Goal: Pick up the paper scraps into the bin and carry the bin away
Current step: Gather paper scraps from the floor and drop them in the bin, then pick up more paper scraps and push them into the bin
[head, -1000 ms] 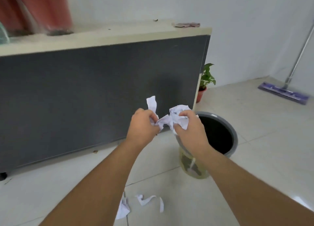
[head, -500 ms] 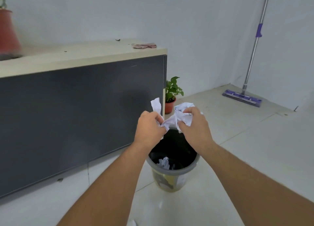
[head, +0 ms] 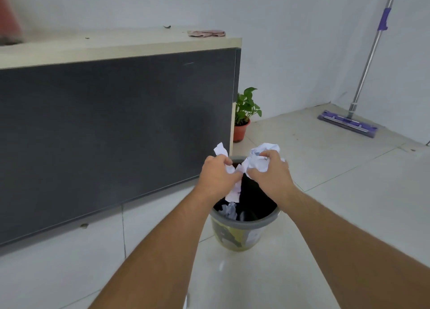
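Observation:
Both hands hover over the mouth of a round bin [head: 244,225] with a grey rim and a black liner, standing on the tiled floor. My left hand [head: 216,175] is closed on white crumpled paper scraps [head: 221,149], and one strip [head: 233,193] hangs below it into the bin's mouth. My right hand [head: 271,172] grips a larger crumpled wad of paper [head: 265,151]. More white scraps [head: 229,210] lie inside the bin.
A long dark cabinet [head: 116,127] with a pale top stands close on the left, a pink cloth [head: 207,33] on it. A small potted plant [head: 244,113] sits at its corner. A purple flat mop [head: 349,120] leans against the right wall.
The hands carried the paper from beside the bin to right above its mouth. The floor scraps seen earlier have left the view. A strip now dangles from my left hand.

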`<state>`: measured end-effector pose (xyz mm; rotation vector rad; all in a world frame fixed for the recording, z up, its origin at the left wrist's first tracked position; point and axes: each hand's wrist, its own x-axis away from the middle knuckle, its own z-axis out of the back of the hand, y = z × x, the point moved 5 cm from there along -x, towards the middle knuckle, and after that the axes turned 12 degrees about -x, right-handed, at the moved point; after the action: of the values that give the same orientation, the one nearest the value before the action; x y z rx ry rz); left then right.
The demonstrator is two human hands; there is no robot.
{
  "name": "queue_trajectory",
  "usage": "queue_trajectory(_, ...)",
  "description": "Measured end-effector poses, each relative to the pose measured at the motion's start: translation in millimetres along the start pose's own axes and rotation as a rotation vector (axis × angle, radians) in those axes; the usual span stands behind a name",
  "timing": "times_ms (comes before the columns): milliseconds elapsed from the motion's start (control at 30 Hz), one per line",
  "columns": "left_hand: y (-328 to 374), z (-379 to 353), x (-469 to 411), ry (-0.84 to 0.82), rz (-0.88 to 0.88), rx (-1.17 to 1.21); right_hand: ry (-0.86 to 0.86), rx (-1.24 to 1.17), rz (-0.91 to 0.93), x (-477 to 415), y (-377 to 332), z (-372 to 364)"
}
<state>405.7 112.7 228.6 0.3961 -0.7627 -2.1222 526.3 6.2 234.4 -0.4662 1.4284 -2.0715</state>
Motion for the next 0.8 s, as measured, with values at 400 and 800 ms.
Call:
queue_trajectory(400,-55.2,11.5,11.1,-0.106,0.065,0.121,-0.063,0.094,-0.015,17.8,20.0,-32.5)
queue_trajectory(800,-319.7,31.8,178.7,-0.258,0.376,-0.264,-0.539,0.28,0.24,191.2,98.8,-198.7)
